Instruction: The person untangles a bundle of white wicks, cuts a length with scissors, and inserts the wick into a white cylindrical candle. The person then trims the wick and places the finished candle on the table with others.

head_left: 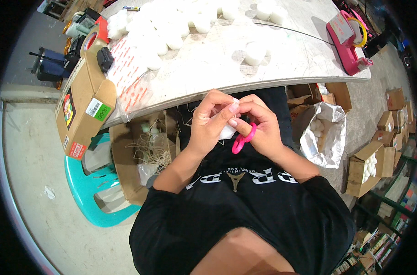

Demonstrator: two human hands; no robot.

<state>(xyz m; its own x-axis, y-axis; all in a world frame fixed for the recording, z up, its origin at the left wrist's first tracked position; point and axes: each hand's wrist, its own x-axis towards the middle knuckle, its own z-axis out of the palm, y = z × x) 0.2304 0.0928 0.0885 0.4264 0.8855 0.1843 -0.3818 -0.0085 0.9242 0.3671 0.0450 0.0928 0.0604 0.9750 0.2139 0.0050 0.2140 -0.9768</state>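
In front of my chest, just off the table's near edge, both hands meet with fingertips close together. My left hand point(211, 117) is closed round a small white piece point(226, 133) that looks like a candle; fingers cover most of it. My right hand point(262, 124) is closed too, its fingertips pinching beside the left ones. Two bright pink finger loops point(238, 144), like scissor handles, hang at my right thumb; any blades are hidden. What lies between the fingertips is too small to make out. Many similar white candles point(202, 24) stand heaped on the table beyond.
The white table point(194, 89) holds a pink tape dispenser point(348, 43) at right and a cardboard box point(87, 103) at left. Below are a carton of strings point(149, 153), a teal chair point(87, 197), and a silvery bag point(325, 137) of white pieces. More cartons point(364, 169) stand right.
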